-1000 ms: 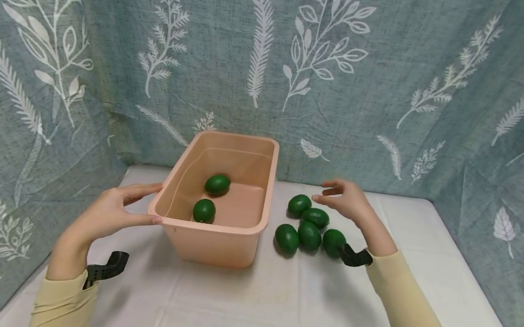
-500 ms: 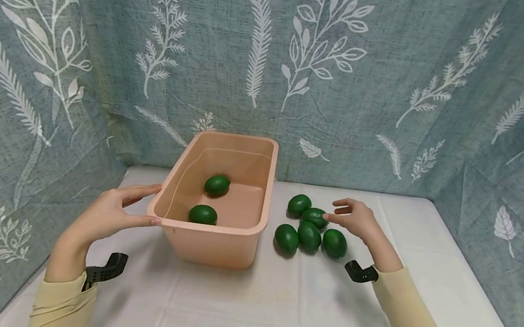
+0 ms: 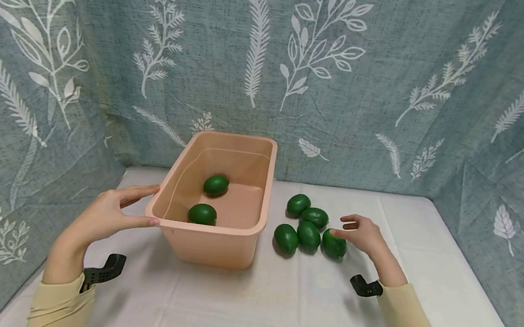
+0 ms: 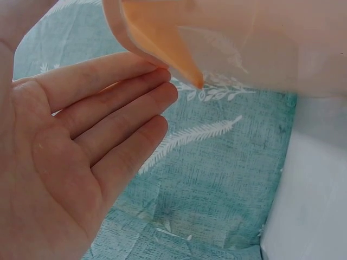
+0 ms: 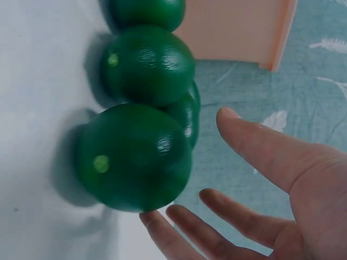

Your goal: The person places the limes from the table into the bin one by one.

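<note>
My left hand point(image 3: 100, 217) is at the near left corner of a peach plastic bin point(image 3: 209, 247), with straight fingertips against its rim and the thumb at the front corner. In the left wrist view its fingers point(image 4: 114, 111) lie nearly straight at the rim. Two dark green limes, a far one point(image 3: 216, 185) and a near one point(image 3: 203, 214), lie inside the bin. My right hand point(image 3: 365, 236) hovers with spread fingers beside the rightmost lime point(image 3: 334, 244) of a cluster. In the right wrist view, fingertips come right at that lime point(image 5: 135, 160), thumb held apart.
Several more limes, among them a back one point(image 3: 298, 205) and a left one point(image 3: 285, 239), lie close together right of the bin. A white cloth point(image 3: 234, 313) covers the table. Blue-green leaf-print curtains point(image 3: 214, 70) hang behind and at both sides.
My right hand has moved right and toward me, from the back limes to the rightmost one. The near lime in the bin has rolled onto its side. My left hand stays at the rim.
</note>
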The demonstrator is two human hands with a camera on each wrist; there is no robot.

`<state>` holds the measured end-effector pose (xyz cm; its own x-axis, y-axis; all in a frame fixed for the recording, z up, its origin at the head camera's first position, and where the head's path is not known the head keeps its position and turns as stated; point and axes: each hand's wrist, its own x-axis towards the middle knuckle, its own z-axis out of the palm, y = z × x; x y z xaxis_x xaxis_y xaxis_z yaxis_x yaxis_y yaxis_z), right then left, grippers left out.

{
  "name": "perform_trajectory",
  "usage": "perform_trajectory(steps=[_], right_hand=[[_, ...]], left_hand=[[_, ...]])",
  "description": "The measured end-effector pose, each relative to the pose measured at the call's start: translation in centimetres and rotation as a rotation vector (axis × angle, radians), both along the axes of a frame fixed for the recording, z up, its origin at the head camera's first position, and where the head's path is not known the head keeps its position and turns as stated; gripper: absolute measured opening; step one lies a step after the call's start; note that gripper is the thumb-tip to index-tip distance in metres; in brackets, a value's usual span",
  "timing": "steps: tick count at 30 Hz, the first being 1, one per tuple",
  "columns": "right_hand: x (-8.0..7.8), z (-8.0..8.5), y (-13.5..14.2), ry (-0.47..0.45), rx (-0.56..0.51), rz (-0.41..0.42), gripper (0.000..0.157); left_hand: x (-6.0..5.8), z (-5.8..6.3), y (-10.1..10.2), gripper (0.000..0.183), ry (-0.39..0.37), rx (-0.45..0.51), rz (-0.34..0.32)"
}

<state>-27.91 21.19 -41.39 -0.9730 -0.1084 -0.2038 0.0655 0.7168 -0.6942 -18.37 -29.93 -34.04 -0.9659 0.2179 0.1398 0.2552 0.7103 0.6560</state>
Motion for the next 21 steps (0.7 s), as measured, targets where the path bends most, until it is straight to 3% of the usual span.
perform_trajectory(steps=[21], right_hand=[[1.5,-2.9,0.2,-0.035,-0.014,-0.015,0.075]], left_hand=[[-0.1,-0.2,-0.2,0.074,0.008,-0.014,0.003]])
